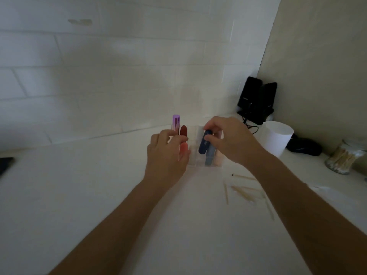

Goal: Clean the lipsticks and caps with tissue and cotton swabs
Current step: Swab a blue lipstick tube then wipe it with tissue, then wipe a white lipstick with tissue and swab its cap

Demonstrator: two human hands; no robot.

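While swabs (246,190) lie loose on the counter (79,195), the left hand (166,155) touches the rack (193,155); I cannot tell if it grips. The right hand (232,139) pinches a tilted blue lipstick (204,145) at the rack. A purple lipstick (176,123) and a red lipstick (183,131) stand there, close to the wall (119,76). Writing on the speakers (256,100) is too blurry to read.

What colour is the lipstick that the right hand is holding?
Dark navy blue. The lipstick, pinched by the right hand, shows best in the head view.
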